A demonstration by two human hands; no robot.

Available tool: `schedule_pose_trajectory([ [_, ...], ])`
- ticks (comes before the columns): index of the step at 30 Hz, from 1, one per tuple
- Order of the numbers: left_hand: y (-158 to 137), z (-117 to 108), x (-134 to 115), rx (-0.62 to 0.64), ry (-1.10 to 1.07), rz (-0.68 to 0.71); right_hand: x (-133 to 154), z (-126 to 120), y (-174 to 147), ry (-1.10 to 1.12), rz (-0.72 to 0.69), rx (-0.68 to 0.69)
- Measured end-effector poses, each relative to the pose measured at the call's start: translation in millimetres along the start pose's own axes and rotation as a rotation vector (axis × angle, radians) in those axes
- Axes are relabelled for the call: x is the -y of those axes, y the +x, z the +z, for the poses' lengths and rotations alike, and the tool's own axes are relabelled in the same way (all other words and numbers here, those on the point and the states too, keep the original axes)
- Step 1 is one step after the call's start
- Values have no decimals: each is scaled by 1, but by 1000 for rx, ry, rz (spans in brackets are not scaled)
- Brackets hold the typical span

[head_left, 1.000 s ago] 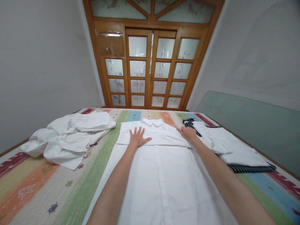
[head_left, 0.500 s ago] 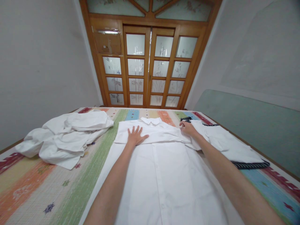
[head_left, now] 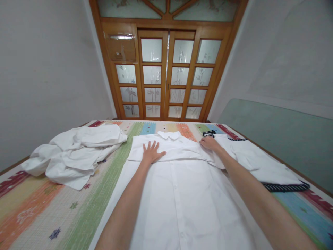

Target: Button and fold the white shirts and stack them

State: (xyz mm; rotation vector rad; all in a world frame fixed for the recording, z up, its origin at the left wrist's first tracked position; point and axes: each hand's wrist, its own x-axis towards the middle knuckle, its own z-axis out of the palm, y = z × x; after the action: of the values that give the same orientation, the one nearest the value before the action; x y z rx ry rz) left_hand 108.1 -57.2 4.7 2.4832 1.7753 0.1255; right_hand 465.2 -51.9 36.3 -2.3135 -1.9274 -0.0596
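Observation:
A white button-up shirt (head_left: 177, 194) lies spread out, its collar (head_left: 169, 135) pointing to the far side. One sleeve (head_left: 179, 152) is laid across the chest below the collar. My left hand (head_left: 151, 152) rests flat on that folded part, fingers spread. On the shirt's right edge, my right hand (head_left: 208, 143) has its fingers closed on the white cloth near the shoulder; the fingertips are partly hidden.
A crumpled white garment (head_left: 78, 149) lies to the left on the striped cover (head_left: 104, 205). To the right is a white garment with black striped trim (head_left: 265, 163). Wooden glass-paned doors (head_left: 166, 76) stand beyond, and a pale green board (head_left: 273, 128) lines the right side.
Both hands keep nearly the same places on the shirt. The right hand's fingers have drawn down closer to the cloth. The view has shifted very slightly.

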Motion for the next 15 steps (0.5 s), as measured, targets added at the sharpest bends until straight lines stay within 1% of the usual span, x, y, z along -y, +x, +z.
schedule_pose_trajectory([
  [8, 2, -1, 4, 20, -23, -8, 5, -2, -3, 5, 49, 38],
  [11, 2, -3, 13, 25, -18, -16, 7, -4, -4, 14, 42, 56],
  [15, 0, -6, 33, 26, 12, -39, 17, -6, -1, 27, 16, 65],
])
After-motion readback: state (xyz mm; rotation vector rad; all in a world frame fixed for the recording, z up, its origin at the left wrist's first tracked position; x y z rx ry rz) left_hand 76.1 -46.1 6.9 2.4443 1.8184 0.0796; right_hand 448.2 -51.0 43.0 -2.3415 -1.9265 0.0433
